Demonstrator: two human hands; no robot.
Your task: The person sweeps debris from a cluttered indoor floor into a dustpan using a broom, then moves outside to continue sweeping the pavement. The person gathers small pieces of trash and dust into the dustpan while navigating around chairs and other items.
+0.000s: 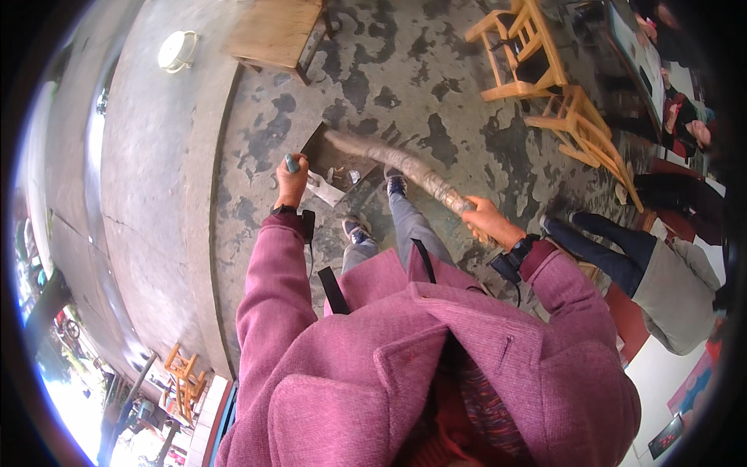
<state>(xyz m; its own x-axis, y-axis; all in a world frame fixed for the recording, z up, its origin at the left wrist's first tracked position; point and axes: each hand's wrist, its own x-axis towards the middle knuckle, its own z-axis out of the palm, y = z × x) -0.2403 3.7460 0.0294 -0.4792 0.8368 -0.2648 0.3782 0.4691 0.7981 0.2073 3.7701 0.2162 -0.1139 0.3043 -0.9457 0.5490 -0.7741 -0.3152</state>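
My left hand (292, 184) is closed around the greenish end of a handle, above a dustpan (317, 149). Litter (339, 176) lies in the pan, with pale scraps and one whitish crumpled bit among it. In my right hand (492, 221) I grip a long broom (426, 177) by its narrow end. The broom slants away to the left, and its blurred far end reaches over the dustpan's far side. My shoes stand just behind the pan, one close to its right edge.
A wooden table (276, 35) stands ahead on the left, by a raised concrete ledge (175, 156). Wooden chairs (576, 117) are at the far right. A seated person (669, 288) is on my right, and other people sit at a table (634, 58) beyond. A stool (572, 253) is partly hidden behind my right arm.
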